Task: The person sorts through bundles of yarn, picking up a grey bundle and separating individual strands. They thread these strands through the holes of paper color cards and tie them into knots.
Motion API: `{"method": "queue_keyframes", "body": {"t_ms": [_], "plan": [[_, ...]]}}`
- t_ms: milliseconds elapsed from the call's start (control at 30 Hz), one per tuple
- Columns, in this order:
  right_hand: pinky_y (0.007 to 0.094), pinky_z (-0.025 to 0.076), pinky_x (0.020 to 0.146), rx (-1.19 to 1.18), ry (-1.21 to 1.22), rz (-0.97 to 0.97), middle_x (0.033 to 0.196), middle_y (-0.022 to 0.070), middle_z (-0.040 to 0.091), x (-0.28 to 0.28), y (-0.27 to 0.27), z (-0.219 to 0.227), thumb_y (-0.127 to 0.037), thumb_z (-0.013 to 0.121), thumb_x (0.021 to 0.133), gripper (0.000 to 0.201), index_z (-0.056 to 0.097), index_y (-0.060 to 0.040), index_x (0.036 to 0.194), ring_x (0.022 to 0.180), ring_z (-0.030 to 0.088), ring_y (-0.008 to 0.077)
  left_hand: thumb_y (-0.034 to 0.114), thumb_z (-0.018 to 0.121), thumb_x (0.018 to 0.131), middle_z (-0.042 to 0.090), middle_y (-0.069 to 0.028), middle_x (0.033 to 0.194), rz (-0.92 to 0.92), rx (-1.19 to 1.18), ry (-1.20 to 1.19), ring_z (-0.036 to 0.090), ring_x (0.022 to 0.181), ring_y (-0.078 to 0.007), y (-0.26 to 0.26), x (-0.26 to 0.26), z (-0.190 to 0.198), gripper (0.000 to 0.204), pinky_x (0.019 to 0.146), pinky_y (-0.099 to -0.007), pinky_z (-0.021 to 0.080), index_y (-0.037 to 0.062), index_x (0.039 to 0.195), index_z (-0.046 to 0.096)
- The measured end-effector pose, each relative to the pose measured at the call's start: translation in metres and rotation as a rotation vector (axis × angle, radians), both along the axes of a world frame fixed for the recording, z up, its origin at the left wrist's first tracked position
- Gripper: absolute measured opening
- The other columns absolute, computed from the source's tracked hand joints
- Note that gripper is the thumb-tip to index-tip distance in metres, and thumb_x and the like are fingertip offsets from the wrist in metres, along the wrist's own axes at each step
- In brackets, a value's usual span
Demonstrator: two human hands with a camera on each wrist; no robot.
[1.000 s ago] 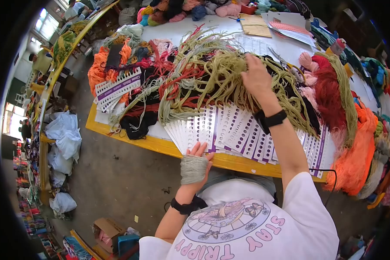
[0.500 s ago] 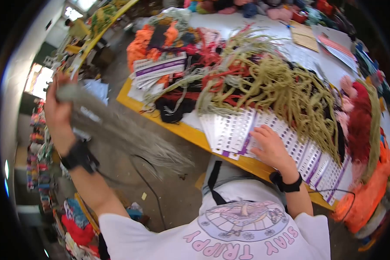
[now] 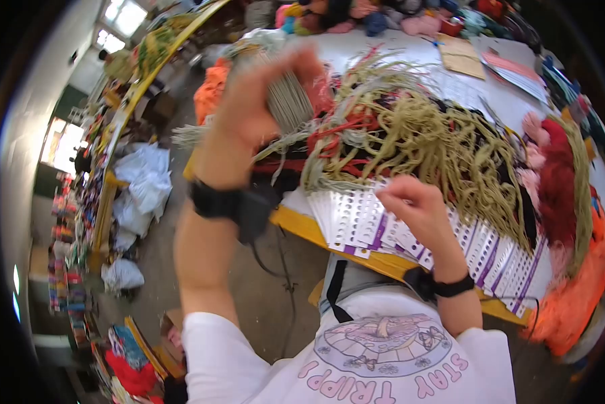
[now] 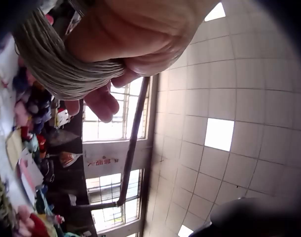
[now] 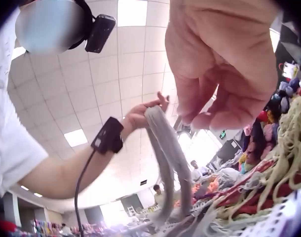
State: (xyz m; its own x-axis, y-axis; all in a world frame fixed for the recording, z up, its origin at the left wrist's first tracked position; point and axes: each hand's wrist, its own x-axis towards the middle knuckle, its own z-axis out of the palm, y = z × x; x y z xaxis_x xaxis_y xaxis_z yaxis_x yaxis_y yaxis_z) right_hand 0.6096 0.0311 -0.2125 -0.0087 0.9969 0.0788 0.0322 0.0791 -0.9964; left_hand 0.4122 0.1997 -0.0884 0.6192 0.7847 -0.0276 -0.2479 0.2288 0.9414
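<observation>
While the left hand (image 3: 245, 101) is raised over the left part of the table (image 3: 366, 261), a grey skein (image 3: 290, 101) loops round it and hangs down from it, the fingers loosely extended rather than clenched; from the head view the hand is blurred. Nearer the person's body, the right hand (image 3: 420, 205) hangs just over the fanned cards (image 3: 360, 215), its fingers curled in toward the thumb, and I cannot tell whether a strand is pinched there.

Those white, purple-striped cards, punched with holes, overlap along the yellow edge. Beyond them sprawls a tangle of olive-green yarn (image 3: 423, 128), mixed with red strands (image 3: 343, 128) and black ones. To its right lie scissors (image 3: 494, 118) and a dark red skein (image 3: 561, 188); farther back, a brown envelope (image 3: 463, 54) sits beside some papers (image 3: 518, 71).

Out past the table's left end, white plastic bags (image 3: 141, 182) stand by another yellow-edged table. Farthest off, bright windows (image 4: 108, 116) rise under a tiled ceiling (image 4: 190, 123) with square light panels (image 4: 219, 134).
</observation>
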Motion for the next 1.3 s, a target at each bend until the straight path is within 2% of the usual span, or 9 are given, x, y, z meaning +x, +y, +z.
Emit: {"method": "queue_keyframes", "body": {"t_ms": [67,100,200,400,600,800,1100,1200,1300], "plan": [[0.0225,0.042,0.062,0.056,0.113,-0.162,0.078,0.0051,0.058,-0.010,0.017,-0.004,-0.010,0.062,0.076,0.014,0.063,0.0020,0.084,0.070,0.053,0.0094,0.043,0.043,0.088,0.060,-0.0109,0.099,-0.107,-0.277,-0.089,0.059,0.089,-0.0202,-0.036,0.029,-0.056,0.049,0.073,-0.0338,0.049,0.0009,0.111,0.051],[0.0204,0.041,0.056,-0.011,0.218,-0.208,0.078,0.0030,0.059,-0.014,0.024,-0.012,-0.012,0.062,0.077,0.015,0.064,0.0005,0.086,0.067,0.053,0.0071,0.048,0.034,0.089,0.053,-0.0144,0.114,-0.138,-0.270,-0.072,0.053,0.101,-0.0230,-0.046,0.036,-0.077,0.058,0.084,-0.0366,0.045,-0.0004,0.120,0.045],[0.0177,0.038,0.048,-0.137,0.368,-0.214,0.072,0.0002,0.060,-0.018,0.029,-0.021,-0.015,0.062,0.078,0.015,0.065,-0.0025,0.086,0.060,0.051,0.0040,0.050,0.030,0.089,0.048,-0.0140,0.120,-0.189,-0.262,-0.093,0.050,0.106,-0.0208,-0.066,0.045,-0.120,0.063,0.087,-0.0330,0.043,-0.0024,0.122,0.042],[0.0159,0.038,0.046,-0.212,0.372,-0.125,0.070,-0.0019,0.060,-0.028,0.022,-0.037,-0.018,0.064,0.078,0.014,0.065,-0.0053,0.085,0.059,0.055,0.0041,0.048,0.029,0.090,0.046,-0.0132,0.122,-0.160,-0.080,0.084,0.049,0.106,-0.0187,-0.093,0.041,-0.139,0.063,0.087,-0.0296,0.042,-0.0045,0.124,0.039],[0.0178,0.039,0.046,-0.233,0.469,-0.145,0.070,-0.0005,0.061,-0.030,0.018,-0.041,-0.019,0.064,0.078,0.015,0.065,-0.0042,0.083,0.058,0.057,0.0063,0.044,0.029,0.092,0.047,-0.0112,0.120,-0.116,-0.204,0.003,0.050,0.105,-0.0175,-0.099,0.027,-0.142,0.059,0.086,-0.0289,0.043,-0.0046,0.123,0.040],[0.0164,0.040,0.047,-0.228,0.282,-0.103,0.071,-0.0003,0.061,-0.043,0.016,-0.047,-0.015,0.062,0.079,0.013,0.064,-0.0035,0.084,0.056,0.054,0.0048,0.041,0.028,0.093,0.049,-0.0110,0.119,-0.150,-0.129,0.059,0.050,0.104,-0.0167,-0.103,0.019,-0.153,0.057,0.086,-0.0291,0.043,-0.0050,0.124,0.039],[0.0158,0.041,0.048,-0.177,0.383,-0.155,0.091,0.0033,0.062,-0.039,0.018,-0.051,-0.012,0.062,0.078,0.013,0.065,-0.0024,0.087,0.061,0.055,0.0049,0.029,0.043,0.091,0.053,-0.0126,0.114,0.049,-0.410,-0.084,0.054,0.099,-0.0179,-0.102,0.007,-0.158,0.036,0.075,-0.0318,0.049,-0.0008,0.110,0.051],[0.0155,0.040,0.048,0.002,0.326,-0.129,0.089,0.0023,0.062,-0.048,0.016,-0.049,-0.014,0.062,0.079,0.014,0.065,-0.0030,0.087,0.061,0.055,0.0046,0.022,0.050,0.088,0.055,-0.0122,0.109,0.111,-0.297,0.025,0.056,0.094,-0.0179,-0.107,0.008,-0.162,0.030,0.074,-0.0313,0.050,-0.0011,0.107,0.053],[0.0159,0.040,0.048,-0.124,0.308,-0.168,0.080,0.0011,0.061,-0.047,0.015,-0.056,-0.015,0.063,0.079,0.014,0.065,-0.0034,0.086,0.059,0.053,0.0038,0.017,0.055,0.085,0.057,-0.0117,0.106,0.155,-0.338,-0.040,0.057,0.091,-0.0176,-0.107,0.011,-0.168,0.026,0.073,-0.0314,0.050,-0.0006,0.104,0.056]]}}
